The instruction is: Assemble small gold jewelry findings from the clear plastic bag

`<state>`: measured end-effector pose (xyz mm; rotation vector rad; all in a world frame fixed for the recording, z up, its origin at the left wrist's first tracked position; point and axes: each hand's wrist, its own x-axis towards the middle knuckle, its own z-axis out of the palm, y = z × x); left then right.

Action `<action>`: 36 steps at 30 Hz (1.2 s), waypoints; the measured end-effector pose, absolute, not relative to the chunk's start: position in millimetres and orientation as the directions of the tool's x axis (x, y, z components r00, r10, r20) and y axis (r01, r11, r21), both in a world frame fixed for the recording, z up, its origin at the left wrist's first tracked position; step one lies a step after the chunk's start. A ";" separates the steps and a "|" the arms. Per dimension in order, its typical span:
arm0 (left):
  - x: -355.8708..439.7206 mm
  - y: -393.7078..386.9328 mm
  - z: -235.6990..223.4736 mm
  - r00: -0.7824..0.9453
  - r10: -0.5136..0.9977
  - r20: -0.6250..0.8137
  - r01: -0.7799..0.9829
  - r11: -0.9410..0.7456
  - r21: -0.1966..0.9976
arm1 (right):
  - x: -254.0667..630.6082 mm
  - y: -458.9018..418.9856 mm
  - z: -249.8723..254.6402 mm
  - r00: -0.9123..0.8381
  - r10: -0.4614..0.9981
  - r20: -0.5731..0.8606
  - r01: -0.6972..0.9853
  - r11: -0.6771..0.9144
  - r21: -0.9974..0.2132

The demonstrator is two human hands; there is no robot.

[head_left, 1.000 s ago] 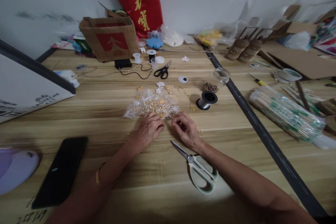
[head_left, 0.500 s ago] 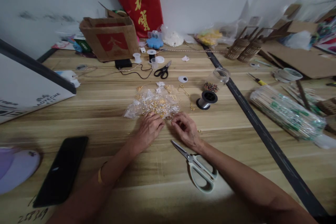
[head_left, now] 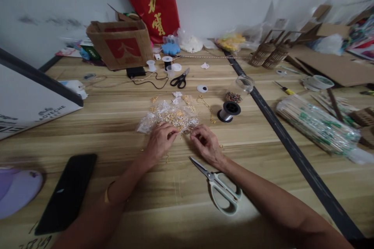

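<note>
A pile of small gold and silver jewellery findings, partly in clear plastic bags, lies on the wooden table. At its near left edge is my left hand, thumb and forefinger pinched together; anything between them is too small to make out. My right hand rests on the table at the pile's near right edge, its fingers curled and fingertips together; what they hold is not visible. Just below that hand lie scissors with pale green handles. A short gold chain lies beside my left wrist.
Beyond the pile lie black scissors, a gold chain, a wire spool and a jar of beads. A black phone lies at left. Bagged sticks lie at right, and a paper bag stands behind.
My left hand has moved slightly left, away from my right hand, and its fingertips are pinched. The right hand stays nearly in place. The view has shifted a little.
</note>
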<state>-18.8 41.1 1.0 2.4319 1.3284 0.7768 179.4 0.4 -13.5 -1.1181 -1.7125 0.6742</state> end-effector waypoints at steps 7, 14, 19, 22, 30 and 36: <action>-24.5 48.3 1.9 0.356 0.877 0.322 0.677 -0.480 0.558 | 180.2 1.4 -15.5 -0.133 0.905 0.404 0.388 0.423 -0.819; -30.9 52.0 6.1 0.460 0.864 0.204 0.699 -0.495 0.517 | 180.2 1.0 -14.3 -0.132 0.906 0.402 0.388 0.421 -0.820; -23.8 44.1 7.2 0.532 0.828 0.177 0.690 -0.545 0.476 | 180.4 1.4 -13.4 -0.141 0.909 0.393 0.380 0.417 -0.826; -18.2 36.5 8.2 0.587 0.790 0.179 0.688 -0.602 0.406 | 180.4 1.8 -15.0 -0.140 0.906 0.400 0.380 0.422 -0.823; -13.0 26.1 16.5 0.626 0.759 0.176 0.693 -0.646 0.320 | 178.6 1.4 -14.7 -0.134 0.900 0.415 0.367 0.434 -0.823; -13.9 29.7 13.2 0.609 0.778 0.155 0.705 -0.620 0.344 | 177.6 1.3 -12.7 -0.125 0.903 0.411 0.358 0.427 -0.830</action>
